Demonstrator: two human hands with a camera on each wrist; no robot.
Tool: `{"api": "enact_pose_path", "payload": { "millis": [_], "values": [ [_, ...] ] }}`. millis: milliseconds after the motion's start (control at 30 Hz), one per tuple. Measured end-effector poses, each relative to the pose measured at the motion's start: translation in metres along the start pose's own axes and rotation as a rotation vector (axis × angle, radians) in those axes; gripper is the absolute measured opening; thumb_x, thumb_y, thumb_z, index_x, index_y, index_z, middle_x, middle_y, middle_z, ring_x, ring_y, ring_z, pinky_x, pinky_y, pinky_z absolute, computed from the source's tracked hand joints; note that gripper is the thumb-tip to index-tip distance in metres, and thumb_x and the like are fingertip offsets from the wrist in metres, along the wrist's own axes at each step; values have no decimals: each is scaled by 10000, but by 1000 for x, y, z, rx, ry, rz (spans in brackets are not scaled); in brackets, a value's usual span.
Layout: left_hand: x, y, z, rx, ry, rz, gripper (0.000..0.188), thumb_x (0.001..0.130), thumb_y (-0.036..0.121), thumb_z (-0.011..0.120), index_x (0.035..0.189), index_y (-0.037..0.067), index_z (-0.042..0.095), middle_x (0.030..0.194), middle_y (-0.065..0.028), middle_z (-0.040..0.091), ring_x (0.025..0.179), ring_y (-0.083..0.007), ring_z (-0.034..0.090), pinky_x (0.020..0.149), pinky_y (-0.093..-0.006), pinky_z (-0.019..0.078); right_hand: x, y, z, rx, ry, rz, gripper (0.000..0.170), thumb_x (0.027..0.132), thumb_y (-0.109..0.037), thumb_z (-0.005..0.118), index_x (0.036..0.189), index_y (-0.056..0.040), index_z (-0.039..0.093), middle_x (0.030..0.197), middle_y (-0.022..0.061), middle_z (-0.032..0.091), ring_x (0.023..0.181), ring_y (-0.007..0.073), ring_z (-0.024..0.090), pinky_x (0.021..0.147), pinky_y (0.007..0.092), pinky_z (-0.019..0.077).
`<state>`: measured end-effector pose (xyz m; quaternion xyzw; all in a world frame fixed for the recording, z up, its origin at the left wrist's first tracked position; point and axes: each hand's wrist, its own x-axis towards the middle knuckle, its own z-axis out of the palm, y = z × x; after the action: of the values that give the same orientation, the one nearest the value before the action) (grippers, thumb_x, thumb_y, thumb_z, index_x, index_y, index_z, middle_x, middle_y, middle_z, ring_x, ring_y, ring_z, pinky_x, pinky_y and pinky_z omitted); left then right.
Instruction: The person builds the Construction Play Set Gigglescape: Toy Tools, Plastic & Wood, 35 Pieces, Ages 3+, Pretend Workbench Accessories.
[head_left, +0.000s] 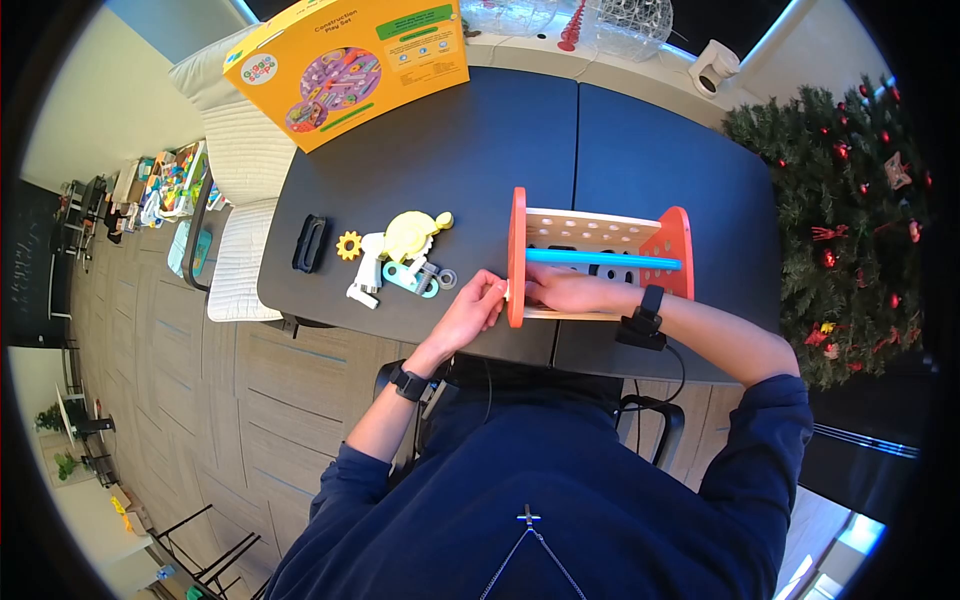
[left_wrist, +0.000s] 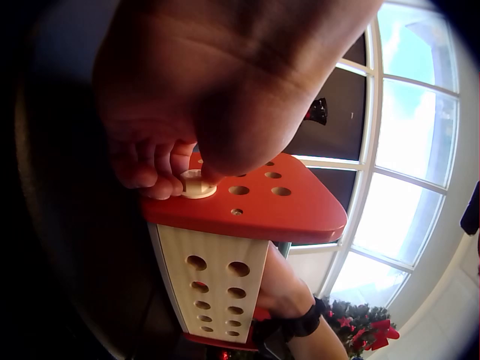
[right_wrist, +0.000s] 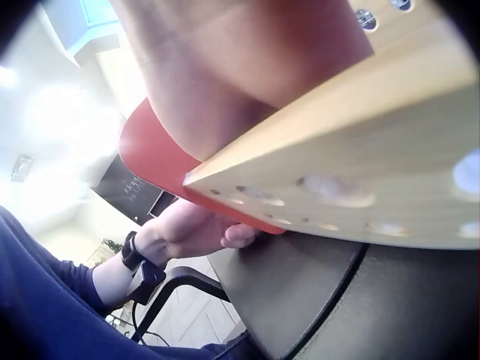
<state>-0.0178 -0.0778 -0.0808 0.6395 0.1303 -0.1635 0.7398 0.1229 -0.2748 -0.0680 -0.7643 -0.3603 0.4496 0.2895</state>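
A wooden toolbox with red end panels (head_left: 517, 240), pale perforated sides (head_left: 590, 226) and a blue rod (head_left: 600, 260) between the ends stands before me. My left hand (head_left: 470, 312) is at the outer face of the left end panel. In the left wrist view, its thumb and fingers pinch a cream round fastener (left_wrist: 198, 186) lying against the red panel (left_wrist: 289, 199). My right hand (head_left: 572, 291) reaches inside the box under the rod, close to that panel's inner face. Its fingertips are hidden, and I cannot tell what they hold.
Left of the box lie a yellow toy piece (head_left: 410, 238), a yellow gear (head_left: 349, 245), white parts (head_left: 369, 268), a light-blue strip (head_left: 424, 288) and a grey ring (head_left: 448, 279). A black holder (head_left: 311, 244) sits farther left. A yellow carton (head_left: 350, 65) stands behind; a decorated tree (head_left: 830, 220) is at right.
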Motion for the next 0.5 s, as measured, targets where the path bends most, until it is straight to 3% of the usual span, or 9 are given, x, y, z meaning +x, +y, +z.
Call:
{"api": "enact_pose_path", "payload": {
  "millis": [200,300,500],
  "values": [
    [0,1,0,13,-4,2,259,1181,326,469,1144,84,553,871,48,590,670,-21,487,604,-205,416,0,-13,-6,-83,-68,87,376,1107,-290,506,1353,-9,549,1236,237,691,1223,376,659,1026,498,503],
    [0,0,0,10,-4,-2,262,1182,326,466,1147,82,554,872,47,591,673,-21,489,604,-205,416,-5,-9,-1,9,13,4,403,1106,-305,513,1338,20,565,1261,251,682,1238,381,657,1033,494,503],
    [0,0,1,-1,9,-1,256,1168,337,507,1125,89,554,823,57,563,659,-24,496,582,-209,407,-9,-16,-8,-62,-31,-29,428,1123,-331,504,1336,32,582,1290,252,682,1257,379,653,1048,483,501]
  ]
}}
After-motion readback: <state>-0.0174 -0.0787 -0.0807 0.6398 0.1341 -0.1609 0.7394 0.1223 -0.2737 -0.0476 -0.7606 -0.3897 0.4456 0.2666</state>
